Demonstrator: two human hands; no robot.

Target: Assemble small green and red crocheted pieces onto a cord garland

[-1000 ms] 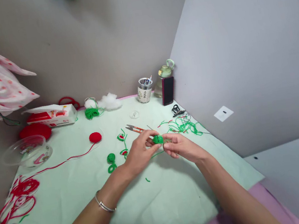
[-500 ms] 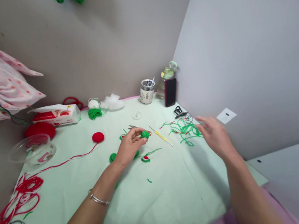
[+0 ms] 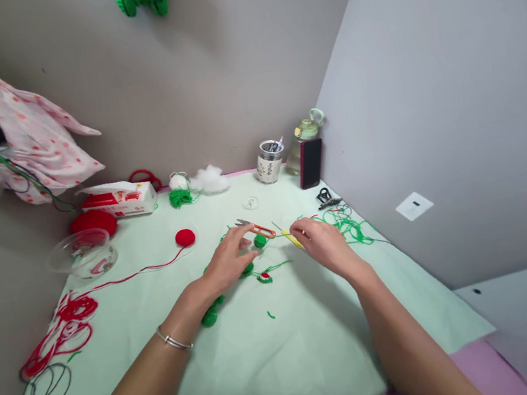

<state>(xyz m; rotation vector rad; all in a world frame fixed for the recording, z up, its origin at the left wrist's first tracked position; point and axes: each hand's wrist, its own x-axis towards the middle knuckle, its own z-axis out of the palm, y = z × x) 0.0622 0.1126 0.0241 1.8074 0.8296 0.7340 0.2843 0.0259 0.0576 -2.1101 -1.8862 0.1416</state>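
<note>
My left hand (image 3: 228, 257) is over the middle of the table, its thumb and fingers apart. Just past its fingertips lies a small green crocheted ball (image 3: 260, 241). Orange-handled thread snips (image 3: 263, 230) lie beside the ball, blades pointing left. My right hand (image 3: 318, 239) pinches a strand of green yarn (image 3: 282, 235) that runs toward the ball. Partly under that hand is a yellow crochet hook (image 3: 293, 239). Below the left hand are more green crocheted pieces (image 3: 209, 318), and a red-and-green piece (image 3: 265, 278) with yarn tails lies to their right.
Loose green yarn (image 3: 354, 229) lies at the right, by a phone (image 3: 311, 164) and a pen tin (image 3: 269, 163). A red ball (image 3: 185, 237) trails yarn toward a red heap (image 3: 77, 309) at left. A plastic bowl (image 3: 96, 259) and a tissue pack (image 3: 120, 201) stand behind.
My right hand has come left from the loose yarn and now pinches a strand near the ball. My left hand's fingers have come away from the green ball. The view has shifted left.
</note>
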